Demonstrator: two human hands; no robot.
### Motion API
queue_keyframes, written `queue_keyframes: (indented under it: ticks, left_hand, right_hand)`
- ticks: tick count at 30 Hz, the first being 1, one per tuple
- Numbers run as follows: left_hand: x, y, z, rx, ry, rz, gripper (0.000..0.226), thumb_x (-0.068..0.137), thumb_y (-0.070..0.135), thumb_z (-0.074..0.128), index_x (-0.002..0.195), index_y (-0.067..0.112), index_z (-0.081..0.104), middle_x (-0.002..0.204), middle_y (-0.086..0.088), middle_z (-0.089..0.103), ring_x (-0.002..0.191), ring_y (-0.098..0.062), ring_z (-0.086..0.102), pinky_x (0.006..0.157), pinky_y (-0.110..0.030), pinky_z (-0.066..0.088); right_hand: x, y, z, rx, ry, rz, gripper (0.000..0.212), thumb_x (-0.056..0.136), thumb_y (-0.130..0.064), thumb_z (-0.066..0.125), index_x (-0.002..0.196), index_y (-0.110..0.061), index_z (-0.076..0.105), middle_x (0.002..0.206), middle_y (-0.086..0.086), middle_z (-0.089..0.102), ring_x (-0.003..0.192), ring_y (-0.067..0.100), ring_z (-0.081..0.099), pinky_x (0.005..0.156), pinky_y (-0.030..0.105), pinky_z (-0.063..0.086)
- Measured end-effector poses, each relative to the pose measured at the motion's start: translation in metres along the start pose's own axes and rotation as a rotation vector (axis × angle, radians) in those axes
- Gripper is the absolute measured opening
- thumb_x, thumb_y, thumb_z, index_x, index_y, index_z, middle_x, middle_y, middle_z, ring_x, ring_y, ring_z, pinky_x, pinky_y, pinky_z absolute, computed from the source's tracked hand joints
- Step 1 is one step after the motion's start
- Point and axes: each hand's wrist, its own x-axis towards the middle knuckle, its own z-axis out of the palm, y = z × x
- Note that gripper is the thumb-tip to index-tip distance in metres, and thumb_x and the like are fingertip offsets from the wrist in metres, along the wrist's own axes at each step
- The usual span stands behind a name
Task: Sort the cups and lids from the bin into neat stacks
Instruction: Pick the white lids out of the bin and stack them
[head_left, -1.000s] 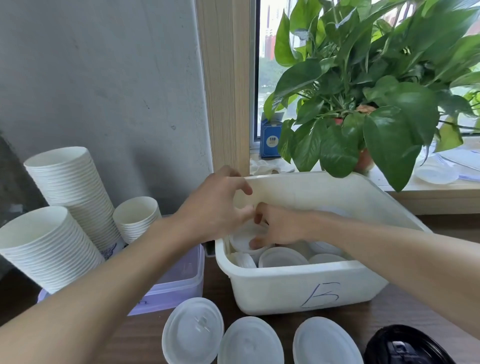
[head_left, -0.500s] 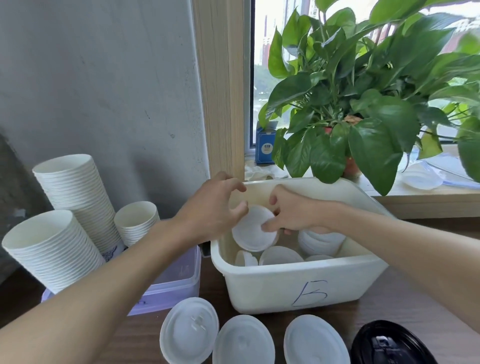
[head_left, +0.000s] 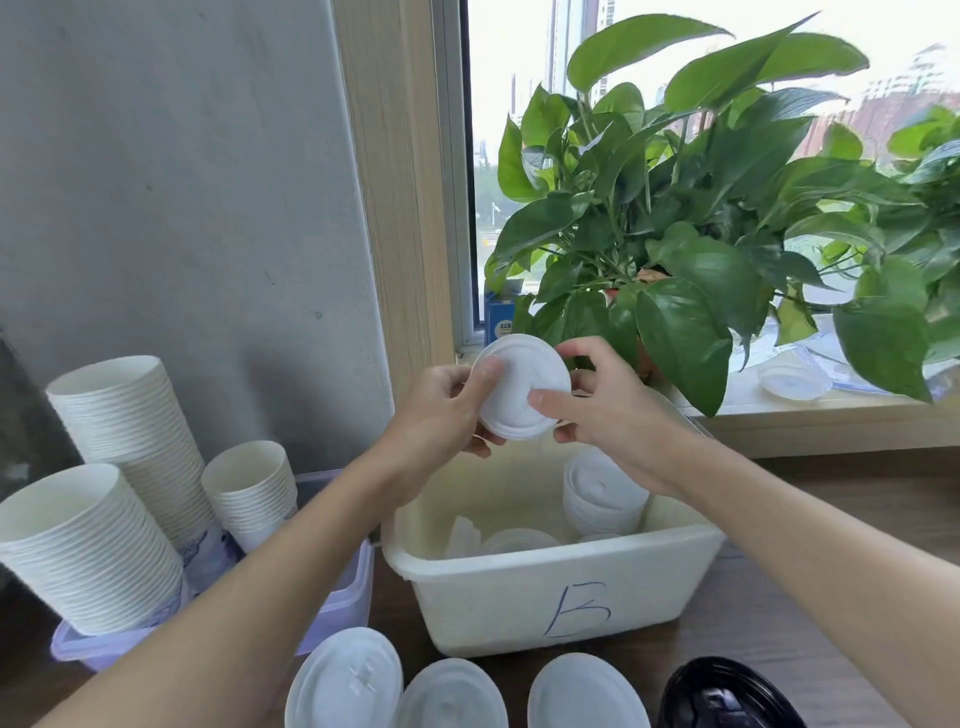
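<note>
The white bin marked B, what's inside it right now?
A stack of white lids stands at its right side, and a few loose lids lie lower down. The bin hides the rest of its floor behind its front wall.

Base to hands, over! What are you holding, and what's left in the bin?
Left hand and right hand both grip one white lid, held above the bin. Lid stack and loose lids remain inside. Nothing in the way.
</note>
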Motion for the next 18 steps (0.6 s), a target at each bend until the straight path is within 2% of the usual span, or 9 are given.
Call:
queue_keyframes:
  ticks: [2, 3, 5, 8, 10, 12, 15, 18]
  left_hand:
    - [0.000, -0.004, 0.005, 0.029, 0.053, 0.030, 0.048, 0.102, 0.046, 0.045, 0.100, 0.002, 0.066, 0.069, -0.007, 0.064, 0.055, -0.014, 0.057, 0.055, -0.027, 0.048]
    - [0.000, -0.005, 0.007, 0.041, 0.086, 0.039, 0.045, 0.103, 0.043, 0.045, 0.098, 0.003, 0.064, 0.066, -0.006, 0.062, 0.052, -0.012, 0.054, 0.052, -0.025, 0.045]
    - [0.000, -0.008, 0.009, 0.072, 0.124, 0.062, 0.039, 0.103, 0.042, 0.045, 0.102, 0.006, 0.060, 0.069, -0.004, 0.063, 0.050, -0.009, 0.054, 0.051, -0.022, 0.044]
    - [-0.001, -0.010, 0.013, 0.148, 0.125, 0.134, 0.031, 0.104, 0.039, 0.044, 0.110, 0.011, 0.058, 0.085, -0.008, 0.068, 0.055, -0.009, 0.061, 0.051, -0.022, 0.048]
    - [-0.002, -0.010, 0.016, 0.144, 0.100, 0.183, 0.029, 0.105, 0.035, 0.043, 0.114, 0.013, 0.059, 0.085, -0.008, 0.068, 0.055, -0.009, 0.060, 0.051, -0.022, 0.049]
    - [-0.002, -0.010, 0.018, 0.138, 0.094, 0.229, 0.025, 0.104, 0.031, 0.047, 0.114, 0.013, 0.060, 0.079, -0.003, 0.064, 0.051, -0.004, 0.055, 0.049, -0.016, 0.044]
    - [-0.002, -0.011, 0.018, 0.179, 0.130, 0.250, 0.025, 0.101, 0.031, 0.054, 0.119, 0.014, 0.057, 0.086, 0.003, 0.063, 0.063, -0.004, 0.056, 0.053, -0.011, 0.041]
    - [-0.004, -0.014, 0.018, 0.311, 0.111, 0.318, 0.023, 0.100, 0.036, 0.054, 0.120, 0.024, 0.052, 0.102, 0.006, 0.066, 0.089, -0.009, 0.062, 0.074, -0.024, 0.049]
  right_hand:
    - [0.001, -0.001, 0.004, -0.048, -0.018, -0.035, 0.037, 0.088, -0.019, 0.065, 0.120, -0.025, 0.049, 0.112, 0.012, 0.062, 0.088, 0.018, 0.057, 0.071, 0.032, 0.049]
    - [0.002, -0.003, 0.006, -0.073, -0.019, -0.058, 0.029, 0.091, -0.025, 0.062, 0.118, -0.026, 0.051, 0.109, 0.008, 0.062, 0.088, 0.016, 0.057, 0.070, 0.031, 0.048]
    - [0.005, -0.004, 0.012, -0.103, 0.032, -0.133, 0.017, 0.095, -0.035, 0.053, 0.109, -0.026, 0.057, 0.094, -0.001, 0.061, 0.081, 0.009, 0.054, 0.069, 0.026, 0.044]
    - [0.007, 0.001, 0.017, -0.116, 0.132, -0.210, 0.030, 0.098, -0.041, 0.044, 0.099, -0.016, 0.061, 0.073, -0.011, 0.054, 0.064, -0.002, 0.047, 0.062, 0.015, 0.039]
    - [0.007, 0.005, 0.020, -0.108, 0.135, -0.234, 0.030, 0.099, -0.038, 0.043, 0.098, -0.014, 0.061, 0.071, -0.013, 0.051, 0.060, -0.005, 0.045, 0.057, 0.010, 0.038]
    - [0.008, 0.007, 0.020, -0.117, 0.150, -0.271, 0.024, 0.100, -0.034, 0.045, 0.097, -0.016, 0.060, 0.074, -0.012, 0.053, 0.062, -0.007, 0.047, 0.058, 0.008, 0.039]
    - [0.008, 0.007, 0.019, -0.111, 0.177, -0.309, 0.018, 0.098, -0.031, 0.049, 0.098, -0.018, 0.062, 0.077, -0.014, 0.058, 0.066, -0.007, 0.050, 0.064, 0.008, 0.039]
    - [0.004, 0.006, 0.021, -0.066, 0.164, -0.321, 0.023, 0.096, -0.036, 0.052, 0.109, -0.020, 0.062, 0.092, -0.010, 0.064, 0.078, -0.007, 0.056, 0.072, 0.008, 0.042]
